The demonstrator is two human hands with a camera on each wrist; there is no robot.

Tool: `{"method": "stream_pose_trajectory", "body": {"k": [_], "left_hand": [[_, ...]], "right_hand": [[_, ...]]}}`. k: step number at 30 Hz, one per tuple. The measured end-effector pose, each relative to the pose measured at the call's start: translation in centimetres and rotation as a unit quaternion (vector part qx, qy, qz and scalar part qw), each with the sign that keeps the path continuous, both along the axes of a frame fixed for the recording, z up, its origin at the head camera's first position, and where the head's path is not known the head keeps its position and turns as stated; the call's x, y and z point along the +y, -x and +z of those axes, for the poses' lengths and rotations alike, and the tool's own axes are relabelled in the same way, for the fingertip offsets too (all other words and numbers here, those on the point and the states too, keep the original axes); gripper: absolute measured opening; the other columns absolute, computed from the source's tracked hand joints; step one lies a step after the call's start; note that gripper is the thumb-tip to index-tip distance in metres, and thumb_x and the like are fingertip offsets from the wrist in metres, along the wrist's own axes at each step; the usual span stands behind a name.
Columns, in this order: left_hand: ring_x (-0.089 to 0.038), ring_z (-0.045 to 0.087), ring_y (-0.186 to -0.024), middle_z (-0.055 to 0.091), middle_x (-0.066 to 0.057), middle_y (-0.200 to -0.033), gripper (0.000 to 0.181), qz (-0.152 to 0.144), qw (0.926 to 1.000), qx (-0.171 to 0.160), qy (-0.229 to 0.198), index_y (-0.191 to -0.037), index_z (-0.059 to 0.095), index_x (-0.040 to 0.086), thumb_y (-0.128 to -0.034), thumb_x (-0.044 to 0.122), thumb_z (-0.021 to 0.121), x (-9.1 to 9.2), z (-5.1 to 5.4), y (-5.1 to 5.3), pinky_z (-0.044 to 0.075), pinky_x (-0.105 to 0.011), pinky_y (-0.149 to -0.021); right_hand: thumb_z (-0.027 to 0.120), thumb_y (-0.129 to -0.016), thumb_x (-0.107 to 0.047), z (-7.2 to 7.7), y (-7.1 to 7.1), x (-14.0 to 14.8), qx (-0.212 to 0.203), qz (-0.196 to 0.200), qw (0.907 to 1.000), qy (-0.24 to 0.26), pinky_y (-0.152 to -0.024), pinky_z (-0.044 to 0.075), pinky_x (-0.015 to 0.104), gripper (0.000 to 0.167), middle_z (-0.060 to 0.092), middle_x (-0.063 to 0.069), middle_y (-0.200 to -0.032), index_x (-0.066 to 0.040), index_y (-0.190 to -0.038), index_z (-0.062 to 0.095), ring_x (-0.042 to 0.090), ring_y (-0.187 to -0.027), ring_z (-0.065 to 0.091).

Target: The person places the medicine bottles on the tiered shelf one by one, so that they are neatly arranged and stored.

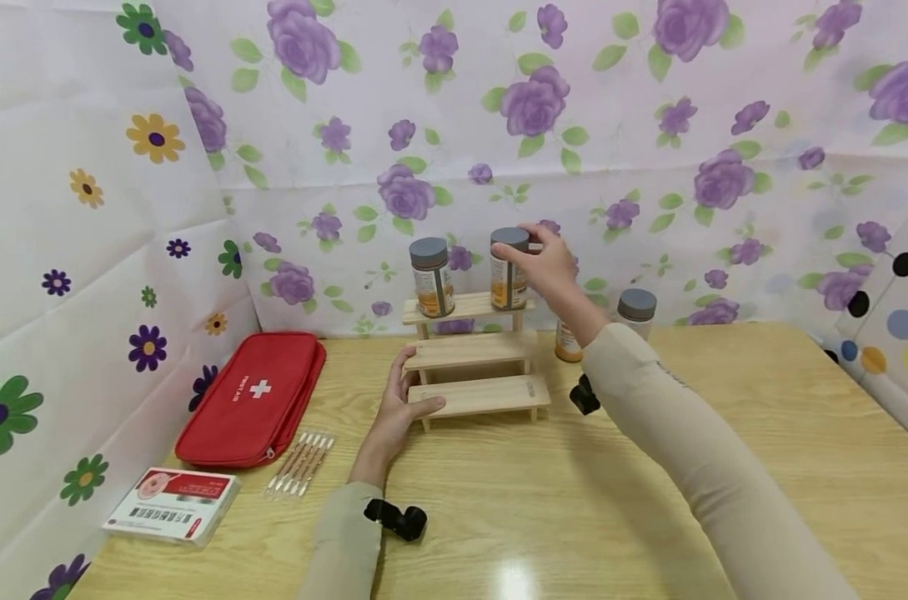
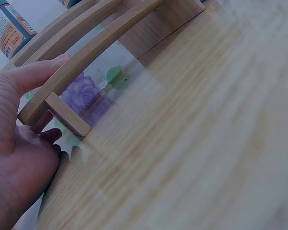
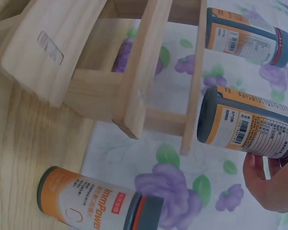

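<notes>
Carefully placed, by the look of it, is the aim for the jar (image 1: 509, 279), upright at the right end of the top shelf (image 1: 463, 306) of a wooden rack (image 1: 469, 350); the right hand (image 1: 547, 267) pinches it by its grey lid (image 1: 509, 237). The left hand (image 1: 397, 408) grips the rack's lowest step (image 1: 491, 396) at its left end, thumb on top, which should stop the frame sliding on the worktop (image 1: 499, 517). Whether the plank bears the jar's weight I cannot tell. The shelf looks narrow, so the base wants to sit flat, centred front to back, in line with the other jar (image 1: 433, 287). Best to let go only once nothing wobbles, then withdraw straight up, clear of both.
</notes>
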State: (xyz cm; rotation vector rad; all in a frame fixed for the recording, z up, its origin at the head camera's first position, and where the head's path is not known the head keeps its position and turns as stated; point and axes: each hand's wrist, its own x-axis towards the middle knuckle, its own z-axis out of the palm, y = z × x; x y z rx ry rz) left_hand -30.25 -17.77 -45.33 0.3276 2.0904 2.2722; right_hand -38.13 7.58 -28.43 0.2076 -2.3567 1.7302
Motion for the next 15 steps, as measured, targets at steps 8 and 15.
{"method": "stream_pose_trajectory", "body": {"k": [8,15], "left_hand": [[-0.028,0.012,-0.152,0.015,-0.011,-0.162,0.09,0.008,0.9999,-0.002,0.008,-0.152,0.019,0.03,-0.0851,-0.005,0.068,0.14,-0.46,-0.44,0.049,-0.027,-0.092],[-0.026,0.014,-0.152,0.019,-0.01,-0.161,0.091,0.015,0.9998,0.002,0.009,-0.151,0.023,0.034,-0.0837,-0.005,0.07,0.02,-0.15,0.04,0.047,-0.03,-0.096]], "right_hand": [[0.072,-0.087,-0.038,-1.04,1.02,-0.83,-0.002,0.002,1.0,0.009,-0.1,0.048,0.043,0.069,0.048,0.012,-0.14,-0.015,-0.145,0.044,0.028,-0.125,0.051],[0.072,-0.087,-0.035,-0.7,1.15,-0.96,0.005,0.003,0.9999,0.015,-0.1,0.048,0.041,0.066,0.048,0.014,-0.137,-0.013,-0.143,0.045,0.028,-0.124,0.051]]}}
